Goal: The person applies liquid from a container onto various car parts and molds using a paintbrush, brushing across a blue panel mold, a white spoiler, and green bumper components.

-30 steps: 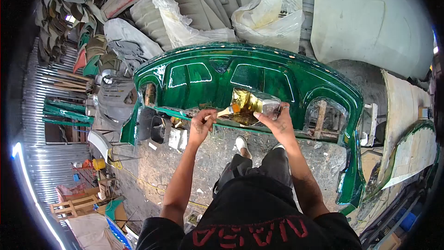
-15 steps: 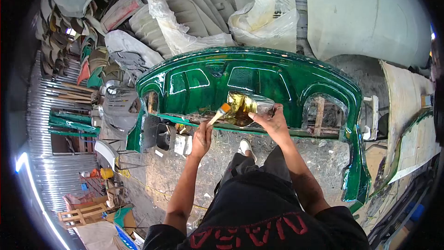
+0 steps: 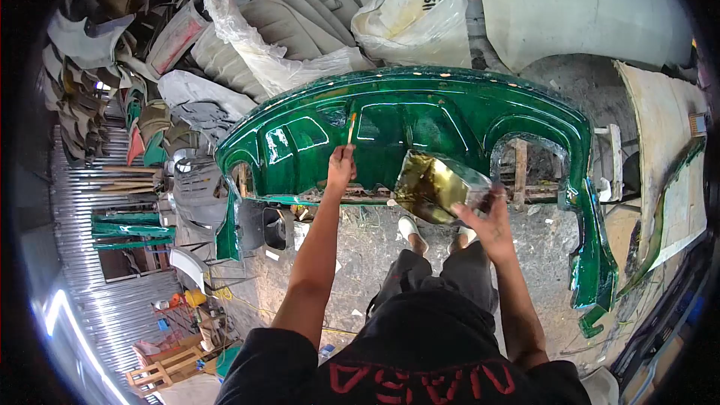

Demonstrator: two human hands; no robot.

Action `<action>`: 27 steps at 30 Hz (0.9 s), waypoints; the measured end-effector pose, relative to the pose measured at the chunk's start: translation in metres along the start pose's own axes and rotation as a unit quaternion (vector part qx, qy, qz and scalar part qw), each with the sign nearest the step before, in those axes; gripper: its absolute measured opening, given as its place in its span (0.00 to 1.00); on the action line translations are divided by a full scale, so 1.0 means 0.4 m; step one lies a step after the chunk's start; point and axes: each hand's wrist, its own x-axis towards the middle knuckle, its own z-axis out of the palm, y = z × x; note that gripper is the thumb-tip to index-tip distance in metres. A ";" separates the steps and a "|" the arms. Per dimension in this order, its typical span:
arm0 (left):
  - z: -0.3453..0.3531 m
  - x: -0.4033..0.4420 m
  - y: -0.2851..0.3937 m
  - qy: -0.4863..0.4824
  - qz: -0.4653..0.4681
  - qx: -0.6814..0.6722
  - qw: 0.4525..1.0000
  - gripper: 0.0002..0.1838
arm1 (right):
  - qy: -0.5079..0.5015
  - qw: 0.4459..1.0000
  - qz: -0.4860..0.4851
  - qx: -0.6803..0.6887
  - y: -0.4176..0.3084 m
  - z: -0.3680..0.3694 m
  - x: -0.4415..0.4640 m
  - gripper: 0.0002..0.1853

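Over the green panel (image 3: pixel 420 126), our left hand (image 3: pixel 341 167) grips the brush (image 3: pixel 352 132), tip facing away; our right hand (image 3: pixel 493 223) grips the tub (image 3: pixel 433 184).

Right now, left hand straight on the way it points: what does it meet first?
Likely the glossy green moulded panel, with the slim pale-handled paintbrush in the left hand touching first; depth is unclear, so it may touch already.
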 end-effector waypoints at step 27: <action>0.062 0.124 -0.006 0.055 -0.048 -0.063 0.995 0.12 | 0.040 0.995 0.074 -0.059 -0.045 -0.097 -0.061 0.38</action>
